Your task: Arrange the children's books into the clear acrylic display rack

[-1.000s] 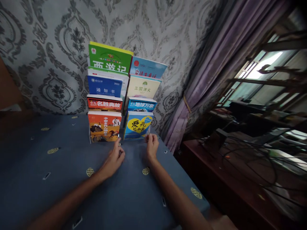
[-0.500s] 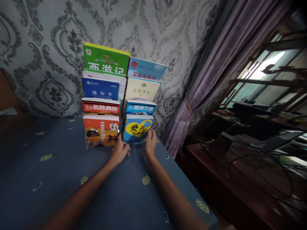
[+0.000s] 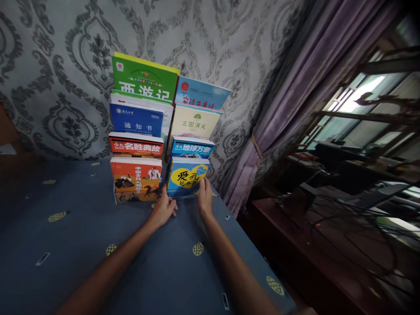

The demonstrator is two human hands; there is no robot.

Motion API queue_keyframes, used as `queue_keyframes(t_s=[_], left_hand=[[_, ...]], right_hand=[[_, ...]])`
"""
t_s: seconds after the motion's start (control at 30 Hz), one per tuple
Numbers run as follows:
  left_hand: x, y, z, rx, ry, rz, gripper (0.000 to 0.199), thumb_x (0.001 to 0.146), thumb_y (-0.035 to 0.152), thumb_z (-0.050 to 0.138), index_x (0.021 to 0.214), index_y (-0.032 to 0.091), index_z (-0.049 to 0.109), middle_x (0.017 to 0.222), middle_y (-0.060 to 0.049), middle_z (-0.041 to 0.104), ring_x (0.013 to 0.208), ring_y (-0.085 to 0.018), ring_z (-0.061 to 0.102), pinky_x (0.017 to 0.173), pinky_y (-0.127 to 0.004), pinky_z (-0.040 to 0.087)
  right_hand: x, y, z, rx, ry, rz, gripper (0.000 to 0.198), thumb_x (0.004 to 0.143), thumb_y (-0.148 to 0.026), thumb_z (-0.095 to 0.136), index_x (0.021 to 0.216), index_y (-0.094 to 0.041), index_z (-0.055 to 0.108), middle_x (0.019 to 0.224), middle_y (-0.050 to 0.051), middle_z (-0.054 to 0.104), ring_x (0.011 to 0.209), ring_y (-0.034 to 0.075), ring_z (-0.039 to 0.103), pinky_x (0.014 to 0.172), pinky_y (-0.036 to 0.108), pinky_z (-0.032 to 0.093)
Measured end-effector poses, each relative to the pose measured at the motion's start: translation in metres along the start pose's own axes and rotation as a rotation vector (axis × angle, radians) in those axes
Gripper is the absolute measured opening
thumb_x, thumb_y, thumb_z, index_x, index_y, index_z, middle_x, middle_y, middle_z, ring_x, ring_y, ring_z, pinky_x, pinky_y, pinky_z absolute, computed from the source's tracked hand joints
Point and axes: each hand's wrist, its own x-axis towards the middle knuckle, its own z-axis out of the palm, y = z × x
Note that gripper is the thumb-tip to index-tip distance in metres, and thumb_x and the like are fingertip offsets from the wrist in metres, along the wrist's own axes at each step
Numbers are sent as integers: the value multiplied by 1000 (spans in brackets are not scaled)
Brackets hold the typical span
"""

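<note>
The blue book with a yellow heart [image 3: 183,175] stands at the front of the right-hand column of books. At its lower left corner is my left hand [image 3: 162,209], one finger reaching up along the book's edge and the others loosely apart. My right hand [image 3: 205,194] grips the book's right edge with fingers pressed together; the fingertips are partly hidden. Left of the gap stands an orange book [image 3: 137,179]. Behind these front books rise a red-topped book [image 3: 136,146], a blue booklet [image 3: 136,120], a green book [image 3: 144,78], a cream book [image 3: 195,122] and light-blue books [image 3: 203,94].
The books stand in tiers on a dark blue patterned tablecloth [image 3: 82,245], before a patterned wall [image 3: 210,43]. A tied purple curtain [image 3: 259,144] hangs to the right. Beyond the table's right edge are a reddish-brown desk [image 3: 295,223] and tangled black cables [image 3: 348,223].
The view has shifted slightly, and the books look a little nearer. Both hands stay at the sides of the blue book with almost the same pose.
</note>
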Motion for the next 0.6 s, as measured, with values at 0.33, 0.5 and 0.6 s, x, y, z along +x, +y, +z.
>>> queue_keyframes(t_s=[0.33, 0.5, 0.6], left_hand=[[-1, -4, 0, -14, -12, 20, 84, 90, 22, 49, 157, 22, 0, 73, 7, 64, 50, -10, 63, 55, -23, 49], [0, -7, 0, -30, -18, 32, 85, 90, 24, 50, 157, 22, -2, 72, 7, 64, 50, -10, 62, 57, -23, 49], [0, -8, 0, -32, -27, 39, 86, 90, 23, 49, 158, 21, -5, 71, 7, 64, 49, -10, 62, 55, -22, 48]], right_hand=[[-1, 2, 2, -9, 9, 2, 61, 87, -63, 40, 112, -13, 65, 114, 16, 71, 111, 29, 60, 97, 39, 44], [-1, 3, 2, -9, 2, -15, 64, 88, -61, 41, 117, -10, 65, 119, 18, 69, 112, 29, 60, 98, 40, 44], [-1, 6, 1, -10, 5, -25, 64, 88, -61, 41, 117, -10, 65, 121, 19, 69, 113, 30, 60, 99, 42, 44]])
